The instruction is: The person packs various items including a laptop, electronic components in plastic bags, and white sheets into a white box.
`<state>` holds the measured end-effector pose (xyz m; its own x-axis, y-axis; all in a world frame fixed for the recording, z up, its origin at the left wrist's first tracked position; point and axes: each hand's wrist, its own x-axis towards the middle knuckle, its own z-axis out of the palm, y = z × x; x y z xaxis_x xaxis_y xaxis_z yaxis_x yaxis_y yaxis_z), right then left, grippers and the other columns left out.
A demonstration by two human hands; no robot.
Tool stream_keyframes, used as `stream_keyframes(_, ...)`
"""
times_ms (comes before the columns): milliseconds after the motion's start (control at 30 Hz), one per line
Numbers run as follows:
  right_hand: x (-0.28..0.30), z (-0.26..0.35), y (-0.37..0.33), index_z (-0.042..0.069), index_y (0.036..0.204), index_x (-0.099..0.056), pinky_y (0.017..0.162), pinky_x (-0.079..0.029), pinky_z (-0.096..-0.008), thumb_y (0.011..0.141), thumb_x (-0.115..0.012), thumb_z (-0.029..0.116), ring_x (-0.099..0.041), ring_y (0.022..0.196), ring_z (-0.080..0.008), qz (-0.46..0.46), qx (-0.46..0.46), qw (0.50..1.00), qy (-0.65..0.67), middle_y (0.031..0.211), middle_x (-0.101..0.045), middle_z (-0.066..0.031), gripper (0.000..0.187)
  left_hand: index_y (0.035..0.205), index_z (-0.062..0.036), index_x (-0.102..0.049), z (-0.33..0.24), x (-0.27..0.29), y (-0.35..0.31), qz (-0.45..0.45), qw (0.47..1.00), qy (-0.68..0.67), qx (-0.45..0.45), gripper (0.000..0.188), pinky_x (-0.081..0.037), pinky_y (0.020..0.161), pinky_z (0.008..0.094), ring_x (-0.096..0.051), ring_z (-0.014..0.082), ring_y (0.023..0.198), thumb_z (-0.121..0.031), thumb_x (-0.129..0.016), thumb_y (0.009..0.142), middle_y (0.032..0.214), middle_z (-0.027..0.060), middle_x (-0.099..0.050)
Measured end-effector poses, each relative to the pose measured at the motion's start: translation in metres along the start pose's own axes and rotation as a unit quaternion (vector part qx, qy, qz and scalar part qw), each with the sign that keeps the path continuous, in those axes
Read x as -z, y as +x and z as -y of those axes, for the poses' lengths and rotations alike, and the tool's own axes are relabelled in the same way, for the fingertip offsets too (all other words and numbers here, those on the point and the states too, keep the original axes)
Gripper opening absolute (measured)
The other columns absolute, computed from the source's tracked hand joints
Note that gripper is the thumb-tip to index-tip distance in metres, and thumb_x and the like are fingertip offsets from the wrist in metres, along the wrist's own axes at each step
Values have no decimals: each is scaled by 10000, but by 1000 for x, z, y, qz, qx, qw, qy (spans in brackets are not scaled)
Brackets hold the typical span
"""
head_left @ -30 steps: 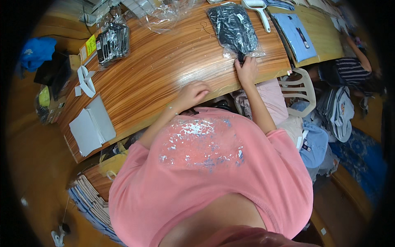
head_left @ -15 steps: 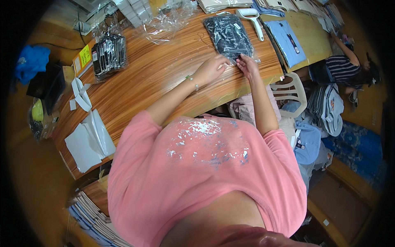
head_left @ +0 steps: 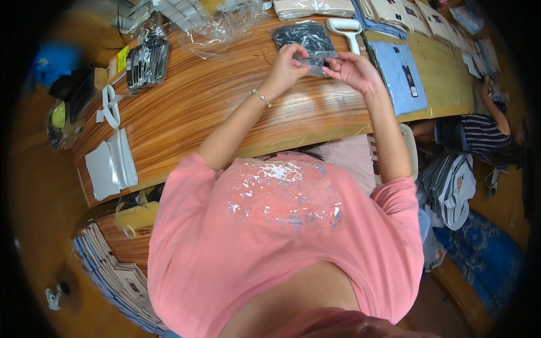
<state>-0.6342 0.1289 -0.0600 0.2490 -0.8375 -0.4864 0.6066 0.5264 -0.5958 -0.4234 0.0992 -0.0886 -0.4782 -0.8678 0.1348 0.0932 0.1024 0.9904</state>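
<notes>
While the upper half of the scene is filled by a wood-grained desk point(head_left: 225, 107), its near edge is faced by a person dressed in a loose pink shirt point(head_left: 282, 242) with a flaking print. Beyond its right end, a yellowish desk point(head_left: 445, 96) is covered along the far side by folded clothes point(head_left: 394, 12); near it, bare-armed and bent forward, a co-worker point(head_left: 484, 132) can be seen in a striped top. At lower left, a tall pile of folded garments point(head_left: 115, 276) is fanned out. On the yellowish desk's left part a pale blue shirt point(head_left: 399, 79) is laid flat, folded and tagged. Near the far edge of the wood-grained desk, left of that shirt, a clear bag point(head_left: 298, 35) packed with small dark pieces is placed, and its near end is reached by both hands. By the left hand point(head_left: 286, 67) the bag's loose film is pinched, thumb and fingers being clamped on it; the right hand point(head_left: 358, 73) is held palm up at the film's right corner, fingers half curled, and whether they are closed on it cannot be told. Just beside the bag, a white lint roller point(head_left: 346, 31) is set down. Around the left wrist a beaded bracelet point(head_left: 261, 98) is worn.
</notes>
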Motion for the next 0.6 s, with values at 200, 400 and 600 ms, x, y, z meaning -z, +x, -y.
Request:
stream_keyframes(200, -29, 63, 6, -61, 1159, -444, 769, -535, -404, 821, -431, 39, -523, 535, -118, -44, -78, 905, -416, 1063, -568, -162, 353, 910, -16, -478, -21, 10, 19, -10, 999, -34, 17, 230, -477, 620, 205, -580, 103, 722, 12, -622, 733, 947, 40, -475)
stream_keyframes(400, -33, 53, -3, 179, 1079, -595, 761, -451, -383, 740, -545, 97, -585, 882, -222, 41, 87, 437, -894, 905, -636, -113, 353, 899, -30, -470, -21, 17, 14, -33, 997, -62, 41, 206, -455, 638, 198, -568, 86, 749, 22, -604, 751, 933, 24, -467)
stream_keyframes(600, -87, 89, -26, 170, 943, -609, 743, -425, -417, 730, -608, 186, -564, 837, -274, -117, 342, 227, -904, 779, -617, -102, 214, 993, -46, -499, -84, 34, 47, -15, 996, -71, -49, 274, -455, 711, 247, -547, 125, 859, -53, -630, 753, 1006, 46, -502)
